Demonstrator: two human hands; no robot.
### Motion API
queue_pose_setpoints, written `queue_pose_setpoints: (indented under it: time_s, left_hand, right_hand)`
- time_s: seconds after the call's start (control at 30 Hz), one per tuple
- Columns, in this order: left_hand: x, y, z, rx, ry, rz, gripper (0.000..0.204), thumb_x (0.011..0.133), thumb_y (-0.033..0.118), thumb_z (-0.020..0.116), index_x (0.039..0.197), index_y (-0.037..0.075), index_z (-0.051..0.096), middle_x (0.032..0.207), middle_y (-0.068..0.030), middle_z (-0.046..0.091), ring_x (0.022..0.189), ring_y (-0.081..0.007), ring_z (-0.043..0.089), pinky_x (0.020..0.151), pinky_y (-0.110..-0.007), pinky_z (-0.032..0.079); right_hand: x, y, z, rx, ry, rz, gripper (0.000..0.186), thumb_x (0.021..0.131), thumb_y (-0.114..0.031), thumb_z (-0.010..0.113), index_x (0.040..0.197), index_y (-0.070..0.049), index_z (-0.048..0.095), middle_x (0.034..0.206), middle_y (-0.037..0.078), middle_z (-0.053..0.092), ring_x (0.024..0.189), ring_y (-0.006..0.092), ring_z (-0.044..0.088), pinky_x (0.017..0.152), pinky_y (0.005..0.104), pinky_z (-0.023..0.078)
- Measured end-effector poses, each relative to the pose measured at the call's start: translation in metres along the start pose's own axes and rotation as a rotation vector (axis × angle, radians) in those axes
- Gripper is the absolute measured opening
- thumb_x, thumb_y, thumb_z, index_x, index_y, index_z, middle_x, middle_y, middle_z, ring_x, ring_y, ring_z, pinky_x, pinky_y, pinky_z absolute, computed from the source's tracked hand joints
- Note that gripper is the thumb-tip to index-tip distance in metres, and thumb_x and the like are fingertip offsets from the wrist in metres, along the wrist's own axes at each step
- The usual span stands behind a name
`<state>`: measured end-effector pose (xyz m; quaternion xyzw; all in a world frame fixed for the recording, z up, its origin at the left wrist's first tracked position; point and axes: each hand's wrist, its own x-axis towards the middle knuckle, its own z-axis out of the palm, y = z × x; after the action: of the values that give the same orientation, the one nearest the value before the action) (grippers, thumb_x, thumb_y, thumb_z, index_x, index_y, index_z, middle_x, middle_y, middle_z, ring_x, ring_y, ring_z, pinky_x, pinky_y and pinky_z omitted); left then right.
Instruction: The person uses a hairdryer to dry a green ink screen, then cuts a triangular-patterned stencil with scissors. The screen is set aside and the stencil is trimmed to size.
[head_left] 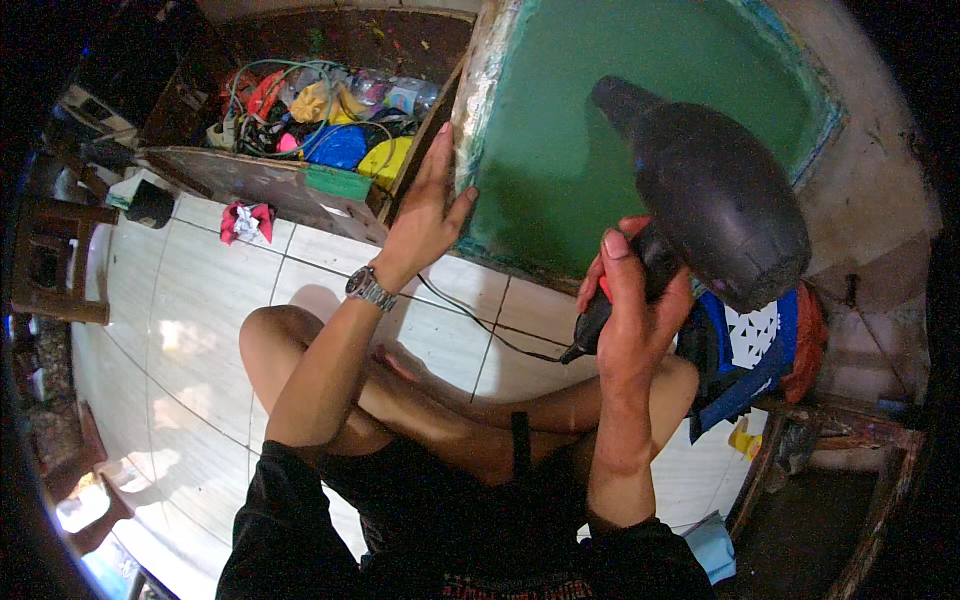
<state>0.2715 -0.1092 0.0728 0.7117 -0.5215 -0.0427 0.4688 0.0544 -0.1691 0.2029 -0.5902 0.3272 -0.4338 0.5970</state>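
My right hand [640, 290] is wrapped round the handle of a black hair dryer [715, 180]. The dryer's nozzle points to the upper left, over a screen-printing frame [474, 110] with green mesh [560, 130]. From the handle's lower end a thin black cord [480, 322] runs left across the floor. My left hand [428, 215] rests against the frame's left edge, fingers stretched out and thumb apart. A metal watch [371, 287] is on my left wrist.
Beyond my left hand stands a wooden box [270, 185] full of coloured containers, cables and plastic bottles. A crumpled red and white wrapper [246, 222] lies on the tiled floor [200, 330]. Blue and white fabric [750, 345] sits at right, above a wooden frame [880, 430]. A wooden stool [60, 215] stands far left.
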Motion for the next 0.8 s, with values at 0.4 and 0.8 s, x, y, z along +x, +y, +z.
queue_pose_setpoints:
  time_s: [0.4, 0.8]
  left_hand:
    - [-0.002, -0.008, 0.003, 0.071, -0.001, 0.032, 0.073, 0.096, -0.002, 0.043, 0.16, 0.004, 0.008, 0.161, -0.0282, 0.022, 0.149, -0.0423, 0.025, 0.122, -0.042, 0.024]
    - [-0.003, -0.004, 0.003, 0.091, -0.005, 0.011, 0.073, 0.096, -0.002, 0.042, 0.161, 0.005, 0.008, 0.161, -0.0276, 0.022, 0.148, -0.0429, 0.026, 0.121, -0.043, 0.026]
  right_hand:
    - [-0.05, 0.059, -0.017, -0.055, -0.143, 0.243, 0.031, 0.092, -0.014, 0.07, 0.114, 0.0, 0.054, 0.074, 0.003, 0.056, 0.057, 0.0117, 0.053, 0.048, 0.0285, 0.045]
    - [-0.063, 0.092, -0.032, -0.249, -0.237, 0.048, 0.031, 0.091, -0.013, 0.072, 0.115, -0.002, 0.055, 0.08, 0.004, 0.06, 0.058, 0.0097, 0.055, 0.051, 0.0259, 0.046]
